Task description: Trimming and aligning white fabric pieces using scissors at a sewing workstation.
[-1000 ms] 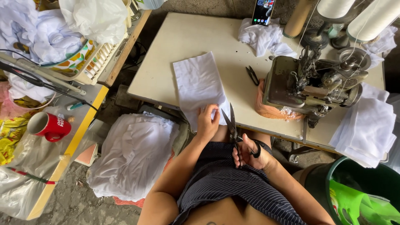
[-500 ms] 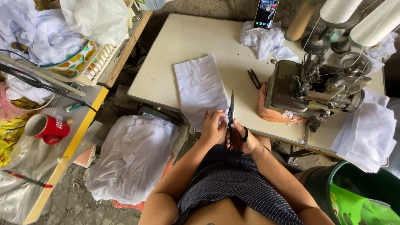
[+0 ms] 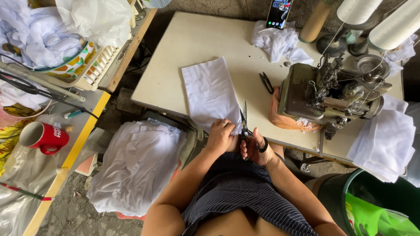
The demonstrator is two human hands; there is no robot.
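Observation:
A folded piece of white cloth (image 3: 211,91) lies on the cream sewing table (image 3: 175,61), its near end hanging over the front edge. My left hand (image 3: 221,135) pinches that near end. Black-handled scissors (image 3: 246,126) are gripped by my right hand (image 3: 255,148), blades pointing away from me and resting at the cloth's right near corner. Both hands sit close together at the table's front edge, above my striped lap.
A grey overlock sewing machine (image 3: 328,94) stands to the right, small black thread snips (image 3: 266,82) beside it. White fabric piles lie at left on a stool (image 3: 138,164) and right (image 3: 385,142). A phone (image 3: 279,13), thread cones (image 3: 389,26), red mug (image 3: 41,137), green bin (image 3: 376,209).
My right hand has brought the scissors up from my lap to the cloth's near edge, beside my left hand. The cloth itself has stayed put.

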